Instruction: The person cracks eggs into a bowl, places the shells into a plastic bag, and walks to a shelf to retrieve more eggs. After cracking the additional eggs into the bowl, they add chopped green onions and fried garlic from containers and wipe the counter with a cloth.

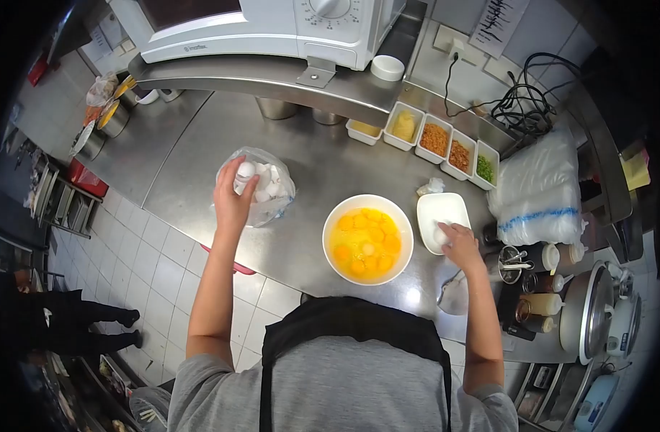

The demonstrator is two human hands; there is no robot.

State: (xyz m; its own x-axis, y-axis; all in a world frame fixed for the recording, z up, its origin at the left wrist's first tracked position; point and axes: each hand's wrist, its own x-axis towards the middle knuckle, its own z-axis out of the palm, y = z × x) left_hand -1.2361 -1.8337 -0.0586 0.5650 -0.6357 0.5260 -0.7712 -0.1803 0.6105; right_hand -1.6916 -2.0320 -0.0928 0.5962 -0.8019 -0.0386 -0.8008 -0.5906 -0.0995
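Over a clear plastic bag (281,207) of white eggshells, my left hand (235,193) has its thumb and fingers curled round a white eggshell (246,170). On the right, my right hand (461,245) pinches a white egg (439,236) at the lower part of a white rectangular dish (442,205). Between my hands stands a round white bowl (328,248) holding several yellow yolks (375,234) in egg white. Both the bag and the bowl rest on the steel counter (301,173).
White tubs of toppings (435,138) line the back right under a shelf with a microwave (258,32). Sauce bottles (542,304) and a bulky plastic-wrapped pack (535,191) stand right. Metal pots (114,119) sit far left. Another person's legs (92,313) show at lower left.
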